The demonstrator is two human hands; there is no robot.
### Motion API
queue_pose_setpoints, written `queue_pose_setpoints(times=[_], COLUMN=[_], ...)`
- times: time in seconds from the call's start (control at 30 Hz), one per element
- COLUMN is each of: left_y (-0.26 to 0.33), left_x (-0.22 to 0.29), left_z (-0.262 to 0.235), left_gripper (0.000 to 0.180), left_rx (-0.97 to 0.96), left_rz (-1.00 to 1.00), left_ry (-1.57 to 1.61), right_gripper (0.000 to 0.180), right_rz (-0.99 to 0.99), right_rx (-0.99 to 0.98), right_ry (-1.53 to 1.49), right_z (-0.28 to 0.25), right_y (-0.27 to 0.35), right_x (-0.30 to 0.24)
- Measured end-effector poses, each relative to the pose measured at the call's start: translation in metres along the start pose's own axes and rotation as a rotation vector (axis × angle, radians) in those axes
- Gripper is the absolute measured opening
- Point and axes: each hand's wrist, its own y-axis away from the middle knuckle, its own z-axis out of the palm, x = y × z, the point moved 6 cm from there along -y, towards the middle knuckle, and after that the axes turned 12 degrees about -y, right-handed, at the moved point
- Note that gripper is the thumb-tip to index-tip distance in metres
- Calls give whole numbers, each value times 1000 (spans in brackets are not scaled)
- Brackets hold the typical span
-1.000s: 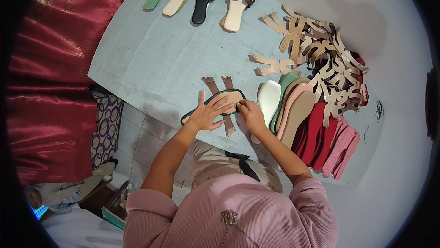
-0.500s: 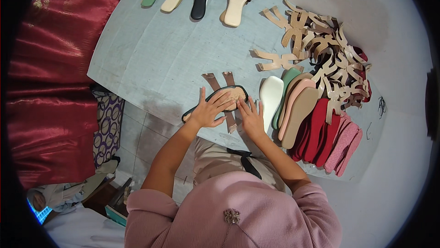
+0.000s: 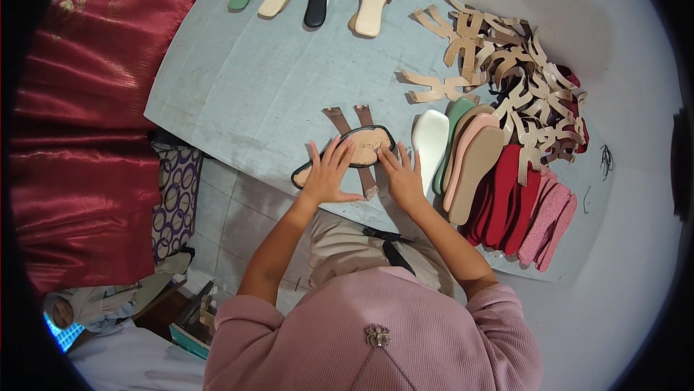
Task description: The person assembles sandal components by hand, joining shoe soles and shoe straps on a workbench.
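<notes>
A sandal sole, tan underneath with a dark rim, lies bottom up near the table's front edge. Brown strap ends stick out beyond its far side, and another brown end shows on the near side. My left hand rests across the sole's middle with fingers spread and the thumb pointing right. At the sole's wide right end, the fingers of my right hand are stretched out, with the fingertips touching its edge. Neither hand is wrapped around anything.
Right of my hands lie a white sole, a beige sole, red soles and pink soles. Loose cut straps are heaped behind them. Finished sandals stand along the far edge. Red cloth hangs at left.
My left hand has slid slightly, uncovering more of the sole, and its fingers have lifted toward the far edge. My right fingers stay at the wide end. The whole view has shifted a little.
</notes>
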Motion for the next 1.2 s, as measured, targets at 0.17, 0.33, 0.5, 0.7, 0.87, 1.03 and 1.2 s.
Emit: queue_pose_setpoints(times=[0.17,0.33,0.5,0.7,0.87,1.03,1.2], left_y=[17,21,16,-4,-5,-5,-6], left_x=[27,31,26,4,-5,-7,-9], left_z=[0,10,9,0,3,10,14], left_gripper=[120,122,122,119,119,119,115], left_rx=[-6,81,151,136,135,121,72], left_rz=[-161,-297,-391,-534,-676,-703,-720], left_ry=[82,85,107,127,241,252,260], right_gripper=[58,58,57,57,58,58,56], right_rz=[23,26,36,-9,-6,-1,13], right_rx=[2,-35,-63,-26,-37,-20,-22], right_ry=[-36,-36,-103,-132,-133,-156,-151], right_z=[3,1,-1,1,-1,-1,-1], right_y=[3,1,0,2,-1,0,0], right_x=[2,-2,0,5,0,2,2])
